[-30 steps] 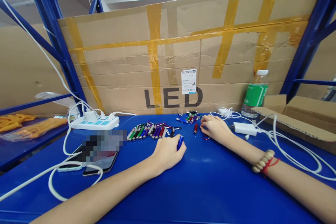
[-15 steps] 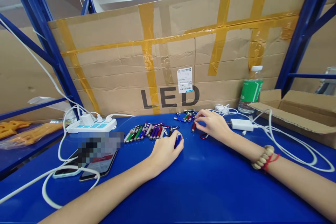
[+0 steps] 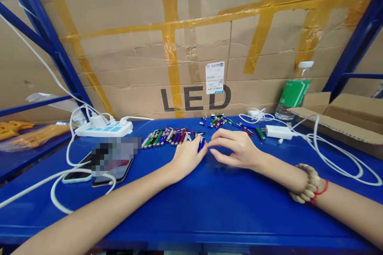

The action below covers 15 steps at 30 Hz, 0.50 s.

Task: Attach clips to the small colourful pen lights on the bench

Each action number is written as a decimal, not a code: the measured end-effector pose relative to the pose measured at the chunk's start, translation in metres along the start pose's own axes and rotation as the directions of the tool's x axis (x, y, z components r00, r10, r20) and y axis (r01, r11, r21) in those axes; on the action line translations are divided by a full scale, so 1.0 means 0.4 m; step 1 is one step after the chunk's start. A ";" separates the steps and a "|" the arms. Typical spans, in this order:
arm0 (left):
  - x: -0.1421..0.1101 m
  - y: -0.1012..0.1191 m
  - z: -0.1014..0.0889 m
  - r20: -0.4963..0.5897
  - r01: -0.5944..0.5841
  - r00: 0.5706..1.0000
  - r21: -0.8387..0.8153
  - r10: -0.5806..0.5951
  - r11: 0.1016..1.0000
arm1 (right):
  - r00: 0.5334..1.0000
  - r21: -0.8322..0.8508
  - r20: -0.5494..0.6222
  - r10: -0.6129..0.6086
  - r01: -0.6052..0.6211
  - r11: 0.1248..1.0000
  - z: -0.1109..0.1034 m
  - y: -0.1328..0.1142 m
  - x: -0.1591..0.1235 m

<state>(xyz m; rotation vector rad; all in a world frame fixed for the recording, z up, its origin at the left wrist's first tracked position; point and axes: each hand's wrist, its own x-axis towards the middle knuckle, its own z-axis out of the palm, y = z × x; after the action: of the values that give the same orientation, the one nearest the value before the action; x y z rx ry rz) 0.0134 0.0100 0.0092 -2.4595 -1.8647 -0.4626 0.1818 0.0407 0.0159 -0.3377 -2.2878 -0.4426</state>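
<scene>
My left hand (image 3: 188,155) is closed around a blue mini flashlight (image 3: 201,144), a short metal tube whose lower part shows between thumb and fingers. Just left of it lies a row of mini flashlights (image 3: 163,137) in silver, green, black, blue, purple and red, side by side with small clips at their far ends. My right hand (image 3: 236,148) is beside the left one, its thumb and fingers apart, fingertips close to the blue flashlight. I see nothing in its grasp. Behind it lies a loose pile of mini flashlights (image 3: 217,120), and a green one (image 3: 260,133) lies to the right.
On the blue table (image 3: 191,211), two phones (image 3: 119,171) and a white power strip (image 3: 104,128) lie left among cables. At right are a white adapter (image 3: 279,132), a green-labelled bottle (image 3: 295,91) and an open cardboard box (image 3: 344,121). A large cardboard sheet (image 3: 134,67) stands behind.
My right hand has let go of a red flashlight and moved left to my left hand, uncovering more flashlights behind. The left hand keeps the blue flashlight. The camera view has tilted down.
</scene>
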 end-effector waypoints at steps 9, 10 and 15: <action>0.009 -0.021 0.029 -0.065 -0.099 0.993 -0.079 0.094 0.992 | 0.953 -0.094 0.120 -0.279 0.291 0.952 0.023 -0.036 -0.011; 0.010 -0.024 0.033 -0.069 -0.109 0.992 -0.077 0.104 0.991 | 0.958 -0.108 0.130 -0.254 0.269 0.957 0.025 -0.032 -0.015; 0.009 -0.028 0.040 -0.077 -0.126 0.990 -0.093 0.119 0.988 | 0.956 -0.202 0.235 -0.176 0.226 0.953 0.022 -0.019 -0.013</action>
<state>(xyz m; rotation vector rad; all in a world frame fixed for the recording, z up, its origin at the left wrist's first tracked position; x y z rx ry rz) 0.0075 0.0197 -0.0070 -2.5628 -1.6919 -0.6405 0.1767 0.0369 0.0049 -0.2750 -2.4993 -0.8128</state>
